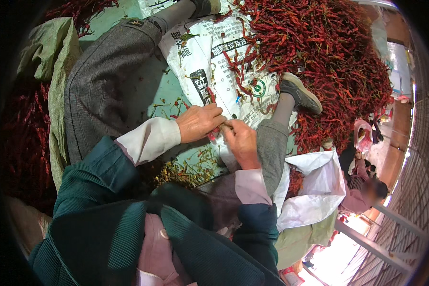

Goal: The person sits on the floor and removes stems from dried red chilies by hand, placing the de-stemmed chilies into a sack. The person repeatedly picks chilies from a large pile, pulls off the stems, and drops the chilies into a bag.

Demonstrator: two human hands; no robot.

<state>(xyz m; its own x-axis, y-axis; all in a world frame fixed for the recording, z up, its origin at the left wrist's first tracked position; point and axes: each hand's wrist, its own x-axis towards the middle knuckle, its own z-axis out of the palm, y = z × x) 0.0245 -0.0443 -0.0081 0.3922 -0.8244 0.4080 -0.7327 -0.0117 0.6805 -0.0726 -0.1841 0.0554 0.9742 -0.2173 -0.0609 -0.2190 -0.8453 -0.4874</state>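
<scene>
My left hand (200, 123) and my right hand (240, 141) meet between my spread legs, fingertips together. Both pinch red dried chili peppers (213, 134), partly hidden by the fingers. Beneath and beyond them lies a flattened white printed sack (200, 53) with loose chilies on it. A large heap of dried red chilies (318, 53) rises beyond my right foot. Below my hands, a pile of pepper stems (189, 169) rests on the green ground sheet (128, 103), with more scraps scattered to its upper left.
An open white sack (318, 203) holding chilies stands at my right. Left of my leg is a green woven sack (59, 107) beside more dark red chilies (25, 139). Another person (361, 189) in pink sits at far right, near a pink bag (363, 136) and metal bars (375, 246).
</scene>
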